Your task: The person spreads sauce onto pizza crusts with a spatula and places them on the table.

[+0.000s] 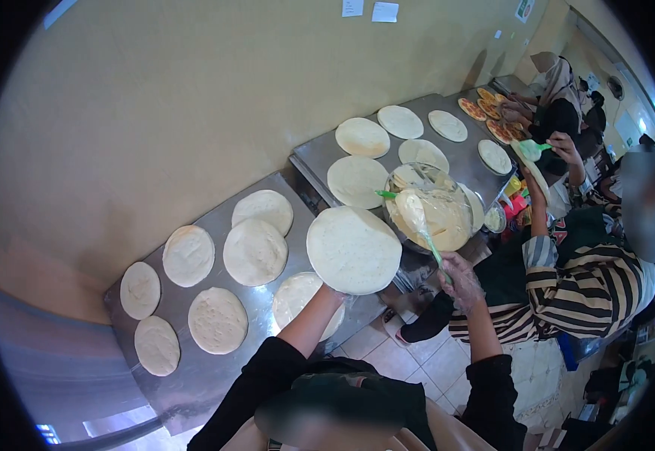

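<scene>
My left hand [335, 294] holds up a round, pale pizza crust [354, 250] from below; the crust hides most of the fingers. In a clear plastic glove, my right hand [463, 281] is closed around the green handle of a spatula [413, 213]. Creamy pale sauce coats the spatula's head, which is over a clear bowl [439, 171] just right of the crust. More of the sauce [448, 218] fills the bowl, and a second green handle [386, 195] sticks out at its left rim.
Several crusts [255, 252] lie on the near metal table [192, 376], others [362, 137] on the farther one. At right, a co-worker in a striped top [583, 293] holds a crust and a green-handled spatula [532, 149]. Topped pizzas [472, 110] lie farther back beside another person.
</scene>
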{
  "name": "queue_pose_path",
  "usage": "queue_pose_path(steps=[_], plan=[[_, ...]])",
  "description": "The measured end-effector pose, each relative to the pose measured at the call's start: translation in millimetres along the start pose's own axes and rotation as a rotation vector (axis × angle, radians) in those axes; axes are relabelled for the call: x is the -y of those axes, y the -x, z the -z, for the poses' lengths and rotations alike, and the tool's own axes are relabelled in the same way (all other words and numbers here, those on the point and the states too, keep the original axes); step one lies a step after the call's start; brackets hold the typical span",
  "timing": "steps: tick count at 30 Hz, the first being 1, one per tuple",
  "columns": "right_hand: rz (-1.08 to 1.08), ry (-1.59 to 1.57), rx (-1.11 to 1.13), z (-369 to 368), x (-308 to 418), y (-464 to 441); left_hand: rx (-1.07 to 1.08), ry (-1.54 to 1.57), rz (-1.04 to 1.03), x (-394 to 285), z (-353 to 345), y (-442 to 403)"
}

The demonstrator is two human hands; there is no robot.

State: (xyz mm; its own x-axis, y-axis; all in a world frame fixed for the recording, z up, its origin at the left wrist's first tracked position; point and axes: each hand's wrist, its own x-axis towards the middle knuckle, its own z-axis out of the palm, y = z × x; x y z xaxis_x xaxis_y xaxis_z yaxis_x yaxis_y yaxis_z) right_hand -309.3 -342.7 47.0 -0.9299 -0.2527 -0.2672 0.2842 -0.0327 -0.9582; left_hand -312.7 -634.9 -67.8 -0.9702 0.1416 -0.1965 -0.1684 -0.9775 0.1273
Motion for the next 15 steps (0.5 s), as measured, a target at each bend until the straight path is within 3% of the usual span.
queue_pose_path(steps=[6, 7, 9, 10, 12, 15], plan=[[0.169, 0.107, 0.100, -84, 1, 21, -0.098, -0.005, -0.168, -28, 12, 24], [0.279, 0.176, 0.078, -101, -23, 17, -0.115, -0.003, -0.205, -39, 12, 27], [0.860, 0.640, 0.020, -142, -64, 12, -0.150, 0.000, -0.289, -60, 10, 33], [0.871, 0.625, 0.053, -160, -66, 27, -0.167, -0.001, -0.333, -75, 14, 46], [0.883, 1.158, 0.025, -189, -55, 65, -0.198, -0.003, -0.423, -107, 27, 81], [0.923, 1.130, 0.129, -188, -68, 78, -0.213, 0.000, -0.527, -143, 31, 125]])
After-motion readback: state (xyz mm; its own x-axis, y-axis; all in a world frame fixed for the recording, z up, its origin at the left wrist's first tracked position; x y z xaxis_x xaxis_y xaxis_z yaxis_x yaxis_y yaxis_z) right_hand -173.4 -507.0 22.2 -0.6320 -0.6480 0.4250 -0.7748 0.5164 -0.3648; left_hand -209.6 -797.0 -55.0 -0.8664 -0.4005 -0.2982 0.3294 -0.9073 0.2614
